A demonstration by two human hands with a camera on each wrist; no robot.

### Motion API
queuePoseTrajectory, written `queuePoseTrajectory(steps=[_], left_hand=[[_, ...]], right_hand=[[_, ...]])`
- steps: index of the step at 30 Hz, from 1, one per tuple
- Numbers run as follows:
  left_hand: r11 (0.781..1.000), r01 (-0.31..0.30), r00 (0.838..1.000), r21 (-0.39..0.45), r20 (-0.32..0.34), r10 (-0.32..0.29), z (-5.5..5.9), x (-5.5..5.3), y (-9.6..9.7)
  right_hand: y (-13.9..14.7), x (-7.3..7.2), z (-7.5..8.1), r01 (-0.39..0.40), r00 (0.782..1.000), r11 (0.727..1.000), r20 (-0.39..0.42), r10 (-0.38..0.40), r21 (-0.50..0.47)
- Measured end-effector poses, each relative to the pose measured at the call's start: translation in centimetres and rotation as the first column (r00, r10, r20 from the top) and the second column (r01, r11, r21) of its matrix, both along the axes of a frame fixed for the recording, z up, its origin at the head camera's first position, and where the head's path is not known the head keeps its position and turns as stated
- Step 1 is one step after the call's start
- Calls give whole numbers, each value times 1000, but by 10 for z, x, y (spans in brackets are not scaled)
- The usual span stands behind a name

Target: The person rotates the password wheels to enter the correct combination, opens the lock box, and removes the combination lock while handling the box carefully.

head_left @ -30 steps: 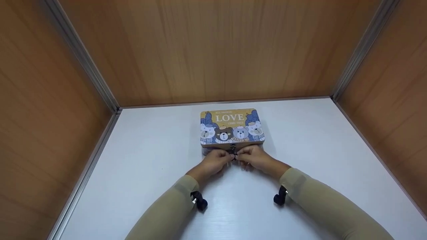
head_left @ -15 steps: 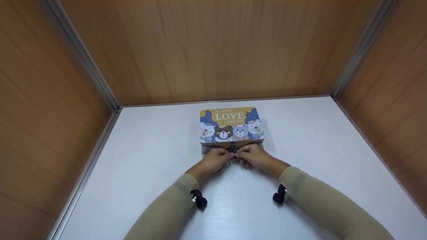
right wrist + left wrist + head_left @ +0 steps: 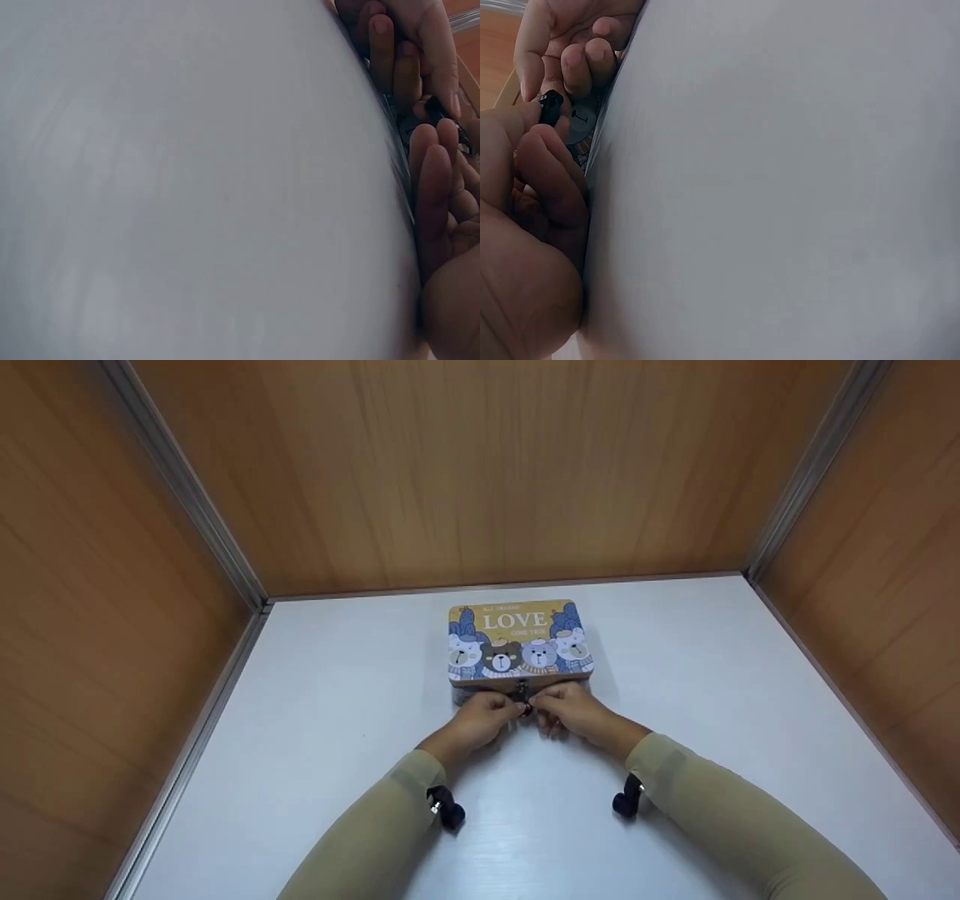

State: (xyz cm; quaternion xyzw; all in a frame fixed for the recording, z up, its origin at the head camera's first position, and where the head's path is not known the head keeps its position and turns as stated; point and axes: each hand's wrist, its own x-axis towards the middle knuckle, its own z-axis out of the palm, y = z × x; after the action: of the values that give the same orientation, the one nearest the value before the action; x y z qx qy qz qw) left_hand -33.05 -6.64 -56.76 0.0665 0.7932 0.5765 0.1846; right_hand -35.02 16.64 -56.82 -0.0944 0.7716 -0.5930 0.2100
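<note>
A tin box [image 3: 519, 639] with a yellow lid, cartoon bears and the word LOVE lies flat on the white table, its metal clasp [image 3: 523, 687] facing me. At its front, my left hand [image 3: 480, 720] pinches a small black padlock [image 3: 551, 107] between thumb and index finger. From the other side my right hand [image 3: 576, 714] grips the same padlock with thumb and fingertips. Its remaining fingers are curled beneath, near the box's front wall. The fingertips cover much of the padlock, so whether its shackle is open cannot be seen.
Wood-grain panels [image 3: 495, 472] with grey metal corner posts [image 3: 187, 487] enclose the white table [image 3: 337, 675] at the back and both sides. A black wrist camera [image 3: 450, 814] hangs under the left sleeve, another [image 3: 626, 802] under the right.
Both hands stay at the box's front with only small finger shifts around the padlock. The fingertips sit slightly farther apart, showing a little more black. The lid remains down.
</note>
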Motion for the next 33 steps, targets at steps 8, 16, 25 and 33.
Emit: queuePoseTrajectory(steps=[8, 16, 25, 33], left_hand=[[1000, -10, 1000, -13, -12, 10, 2, -1, 0], [1000, 3, 1000, 3, 2, -3, 1, 0, -1], [1000, 4, 1000, 3, -17, -3, 1, 1, 0], [1000, 2, 1000, -10, -15, -2, 1, 0, -1]], right_hand=[[0, -2, 1, 8, 999, 999, 49, -5, -52], [1, -2, -3, -4, 1000, 999, 17, 5, -36], [0, 0, -2, -9, 1000, 1000, 0, 9, 9], [-2, -2, -4, -6, 1000, 1000, 9, 6, 26]])
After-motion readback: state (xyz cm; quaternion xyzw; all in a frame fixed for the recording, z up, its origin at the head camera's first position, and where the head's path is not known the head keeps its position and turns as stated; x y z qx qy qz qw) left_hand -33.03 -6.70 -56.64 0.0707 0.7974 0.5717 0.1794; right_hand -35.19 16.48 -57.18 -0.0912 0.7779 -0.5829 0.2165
